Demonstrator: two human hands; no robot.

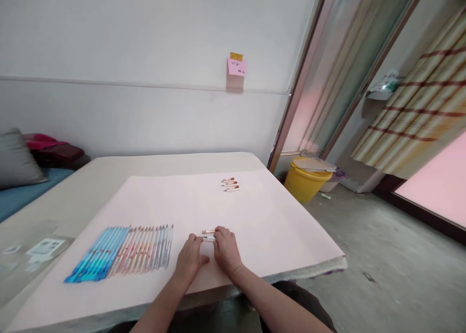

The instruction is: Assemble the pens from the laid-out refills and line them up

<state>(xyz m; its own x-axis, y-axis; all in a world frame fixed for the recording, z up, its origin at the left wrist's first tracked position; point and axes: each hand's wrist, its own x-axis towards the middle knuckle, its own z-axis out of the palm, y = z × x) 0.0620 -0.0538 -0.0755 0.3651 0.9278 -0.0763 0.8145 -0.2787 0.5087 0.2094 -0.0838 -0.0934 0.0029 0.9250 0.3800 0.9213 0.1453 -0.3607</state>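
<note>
Both my hands rest close together near the front edge of a pale pink sheet (pixel 255 211) that covers the table. My left hand (pixel 191 258) and my right hand (pixel 225 250) have their fingers curled around a short white pen (pixel 208 237) between them. A second short pen with a copper-coloured end (pixel 208 231) lies just beyond my fingertips. To the left, a row of several long pens (pixel 120 252), blue ones then pink and grey ones, lies side by side on the sheet. Three short pens (pixel 230 184) lie at the far side of the sheet.
A clear plastic bag with a label (pixel 40 250) lies on the table's left. A yellow bucket with a lid (pixel 306 177) stands on the floor right of the table. A pink note (pixel 236 66) hangs on the wall. Cushions (pixel 22 158) lie far left.
</note>
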